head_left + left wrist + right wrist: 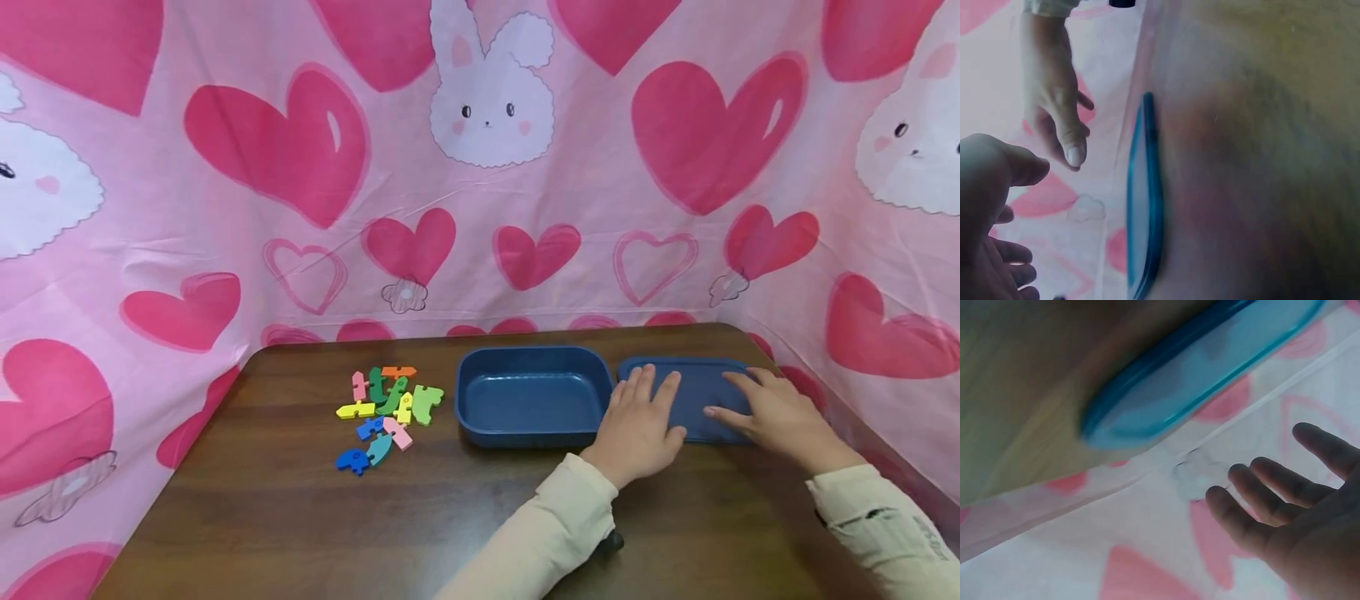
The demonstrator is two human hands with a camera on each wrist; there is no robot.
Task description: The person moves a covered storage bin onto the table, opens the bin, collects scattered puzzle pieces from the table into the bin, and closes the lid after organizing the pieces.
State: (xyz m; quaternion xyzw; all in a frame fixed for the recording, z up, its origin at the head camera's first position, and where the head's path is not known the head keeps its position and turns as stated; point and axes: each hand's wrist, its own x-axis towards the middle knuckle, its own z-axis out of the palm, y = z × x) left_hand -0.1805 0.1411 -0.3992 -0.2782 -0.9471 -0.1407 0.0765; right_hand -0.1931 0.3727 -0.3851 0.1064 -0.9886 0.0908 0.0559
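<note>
At the right of the brown table (262, 517), a blue lid (697, 385) lies flat, just beside an open blue box (517, 438). Over the lid, the left hand (637, 425) and right hand (783, 417) stand apart with loosely spread fingers; neither grips anything, and the wrist views show a gap between hands and lid. Judged from this layout, separation of lid and box is complete, the lid apparently set down. On the box's other side lie colourful puzzle pieces (393, 397), none inside it; whether work on them is finished cannot be told. Behind hangs a pink cloth (487, 196) with hearts and rabbits.
</note>
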